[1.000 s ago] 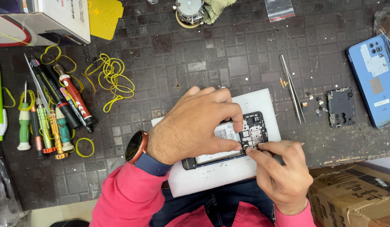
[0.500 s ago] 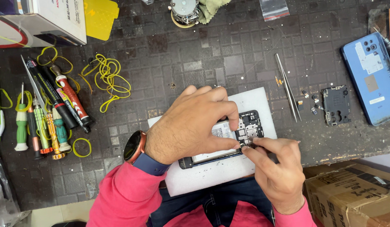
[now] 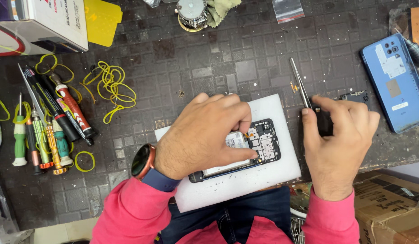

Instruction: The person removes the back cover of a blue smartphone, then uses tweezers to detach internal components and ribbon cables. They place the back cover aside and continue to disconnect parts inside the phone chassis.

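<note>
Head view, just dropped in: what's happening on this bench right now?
A person in pink sleeves is working on an opened black phone with exposed circuit board, which lies on a white foam pad. The left hand presses down on it. The right hand is off to the side, fingers at a small dark part beside the silver tweezers. A blue phone back cover lies further right.
</note>
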